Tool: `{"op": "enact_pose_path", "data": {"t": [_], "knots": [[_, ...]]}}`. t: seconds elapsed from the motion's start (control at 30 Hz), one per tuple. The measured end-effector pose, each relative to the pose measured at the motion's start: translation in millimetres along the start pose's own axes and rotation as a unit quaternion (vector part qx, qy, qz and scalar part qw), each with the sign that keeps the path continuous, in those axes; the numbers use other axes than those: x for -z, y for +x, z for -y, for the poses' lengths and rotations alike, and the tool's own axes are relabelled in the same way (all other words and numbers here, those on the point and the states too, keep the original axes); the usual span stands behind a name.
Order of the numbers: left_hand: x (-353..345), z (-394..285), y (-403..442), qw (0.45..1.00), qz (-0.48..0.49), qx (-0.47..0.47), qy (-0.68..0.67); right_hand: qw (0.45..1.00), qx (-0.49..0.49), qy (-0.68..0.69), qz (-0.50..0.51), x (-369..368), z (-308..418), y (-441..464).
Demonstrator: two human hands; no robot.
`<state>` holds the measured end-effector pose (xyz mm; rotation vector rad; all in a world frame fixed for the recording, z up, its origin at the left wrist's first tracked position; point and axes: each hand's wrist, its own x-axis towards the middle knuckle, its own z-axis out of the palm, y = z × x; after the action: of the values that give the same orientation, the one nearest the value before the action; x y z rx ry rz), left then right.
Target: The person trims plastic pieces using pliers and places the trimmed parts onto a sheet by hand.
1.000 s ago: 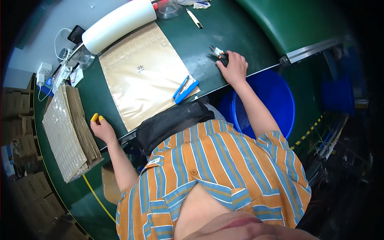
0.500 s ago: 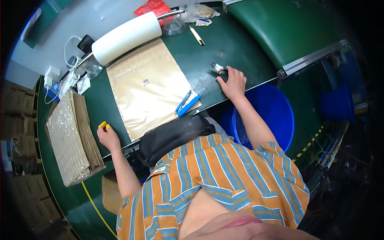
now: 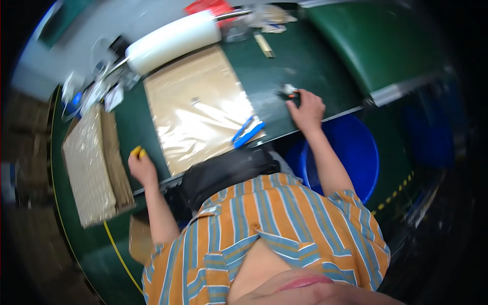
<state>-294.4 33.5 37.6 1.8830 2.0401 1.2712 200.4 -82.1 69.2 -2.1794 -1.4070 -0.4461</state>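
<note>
My right hand (image 3: 308,110) rests on the green table with its fingers curled around the handles of small nippers (image 3: 291,93), whose jaws point to the back left. My left hand (image 3: 143,166), yellow covers on two fingertips, is closed near the table's front edge; whatever it may hold is too small to make out. Between the hands lies a flat brown sheet in clear film (image 3: 195,112). A blue tool with two arms (image 3: 248,132) lies on its front right corner. To the left of my left hand stands a stack of wrapped cardboard sheets (image 3: 94,168).
A white roll on a metal bar (image 3: 174,41) spans the back. Behind the nippers lies a cutter (image 3: 264,46). A green conveyor (image 3: 376,48) is at the back right, and a blue bin (image 3: 351,155) stands below the front edge. Chargers and cables (image 3: 94,96) sit at the left.
The view has shifted and blurred, so the table appears lower and further right. My right hand has closed further over the nippers' handles. My left hand stays near the front edge.
</note>
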Motion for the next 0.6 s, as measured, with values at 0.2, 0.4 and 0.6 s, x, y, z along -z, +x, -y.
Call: {"op": "enact_pose_path", "data": {"t": [0.2, 0.4, 0.6], "knots": [[-1, -6, 2, 1.000, -0.022, 0.022, -0.001, 0.999, 0.015, -0.015, 0.029, -7, -5, 2], [4, -13, 2, 0.997, 0.006, 0.061, -0.045, 0.999, -0.015, -0.018, 0.044, -3, 4, -1], [-3, -11, 74, 0.995, -0.005, 0.026, -0.097, 0.997, -0.032, -0.023, 0.072, -4, 2, 2]]}}
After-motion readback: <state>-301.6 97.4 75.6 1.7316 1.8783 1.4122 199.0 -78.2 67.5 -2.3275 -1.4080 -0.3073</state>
